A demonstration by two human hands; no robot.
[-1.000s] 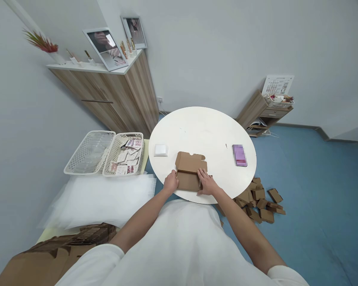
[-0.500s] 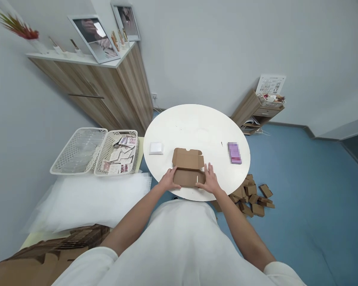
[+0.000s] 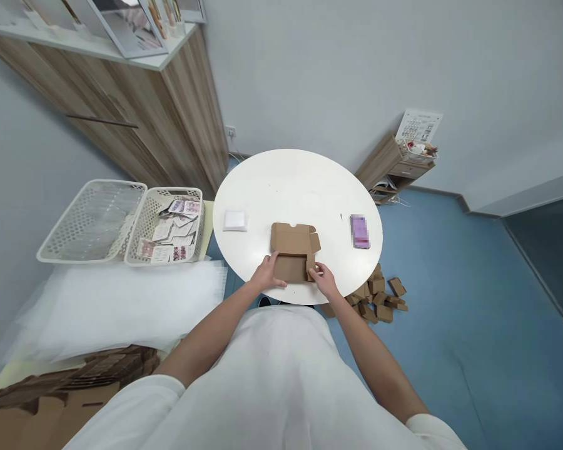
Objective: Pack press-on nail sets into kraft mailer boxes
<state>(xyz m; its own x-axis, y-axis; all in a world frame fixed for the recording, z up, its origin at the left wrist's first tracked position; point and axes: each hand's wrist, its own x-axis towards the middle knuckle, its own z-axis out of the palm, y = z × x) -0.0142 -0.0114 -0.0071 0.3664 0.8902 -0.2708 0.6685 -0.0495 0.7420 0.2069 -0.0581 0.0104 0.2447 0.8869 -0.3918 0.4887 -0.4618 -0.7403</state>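
A brown cardboard box [image 3: 293, 238] lies unfolded on the white round table [image 3: 300, 181], its lid standing back and its shallow tray facing me. My left hand [image 3: 266, 274] grips the tray's left end, thumb along the front edge and fingers at the back corner. At the other end, my right hand [image 3: 326, 280] pinches the right side wall, where a flap stands raised. Left of the box rests a white stack of small sheets or pouches [image 3: 235, 220]. A purple pack [image 3: 360, 231], blurred in detail, lies to the right.
Two white baskets stand at the left, one with sachets [image 3: 178, 228], one with clear plastic pieces [image 3: 98, 219]. White sheeting [image 3: 122, 300] and flat cardboard [image 3: 65, 412] lie nearer. Folded boxes [image 3: 378, 297] are heaped on the floor at right. A cabinet [image 3: 187, 119] stands behind.
My right hand has closed from spread fingers to a pinch, and the tray's right wall flap now stands up. My left hand stays at the left end. The view has shifted somewhat.
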